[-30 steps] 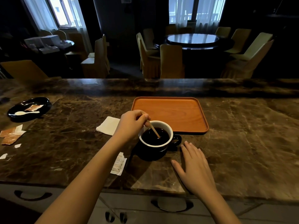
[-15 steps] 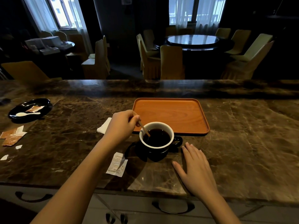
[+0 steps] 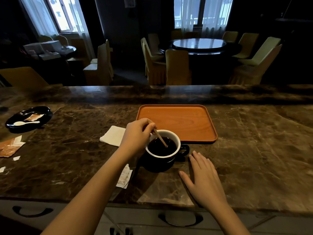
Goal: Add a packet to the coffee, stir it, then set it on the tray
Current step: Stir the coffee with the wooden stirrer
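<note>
A black cup with a white inside holds dark coffee and stands on the marble counter, its handle pointing right. My left hand is at the cup's left rim, pinching a thin wooden stir stick whose tip dips into the coffee. My right hand lies flat on the counter just right of the cup, fingers spread, holding nothing. An orange wooden tray lies directly behind the cup. A torn white packet lies on the counter under my left forearm.
A white napkin lies left of the cup. A black dish with a white spoon and a packet sits at far left, with torn brown packets in front of it. Chairs and tables stand beyond the counter.
My left hand has swung the stir stick around inside the cup, first left toward the rim, then back toward the middle. The right hand and cup have stayed put.
</note>
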The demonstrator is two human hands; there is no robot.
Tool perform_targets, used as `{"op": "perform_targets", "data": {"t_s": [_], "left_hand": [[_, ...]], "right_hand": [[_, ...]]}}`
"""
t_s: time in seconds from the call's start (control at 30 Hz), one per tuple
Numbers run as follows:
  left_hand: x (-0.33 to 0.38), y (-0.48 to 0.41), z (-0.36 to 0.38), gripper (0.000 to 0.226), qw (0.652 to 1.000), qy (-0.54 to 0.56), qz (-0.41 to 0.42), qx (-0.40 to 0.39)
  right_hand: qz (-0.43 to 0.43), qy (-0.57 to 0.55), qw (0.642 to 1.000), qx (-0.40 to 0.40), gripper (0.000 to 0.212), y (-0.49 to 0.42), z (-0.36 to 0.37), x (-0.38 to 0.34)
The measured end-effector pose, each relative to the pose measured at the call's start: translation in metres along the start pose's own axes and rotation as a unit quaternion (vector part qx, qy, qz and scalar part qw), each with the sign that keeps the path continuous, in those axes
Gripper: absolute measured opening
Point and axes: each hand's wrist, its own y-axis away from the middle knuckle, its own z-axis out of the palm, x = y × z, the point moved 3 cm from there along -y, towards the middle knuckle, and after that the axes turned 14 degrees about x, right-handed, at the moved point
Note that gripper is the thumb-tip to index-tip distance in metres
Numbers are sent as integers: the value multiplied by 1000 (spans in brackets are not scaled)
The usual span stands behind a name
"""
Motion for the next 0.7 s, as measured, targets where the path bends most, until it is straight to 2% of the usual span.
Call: {"op": "perform_targets", "data": {"t_s": [0.4,0.57,0.7], "left_hand": [[-16,-8,-18,12,997,-60,32,39],[-18,-2,-26,13,997,-74,14,1],[-13,5,-24,16,998,-12,-32,-48]], "right_hand": [[2,0,1000,3,68,0,1,1],[1,4,1000,0,68,0,1,1],[1,3,1000,-1,68,0,0,1]]}}
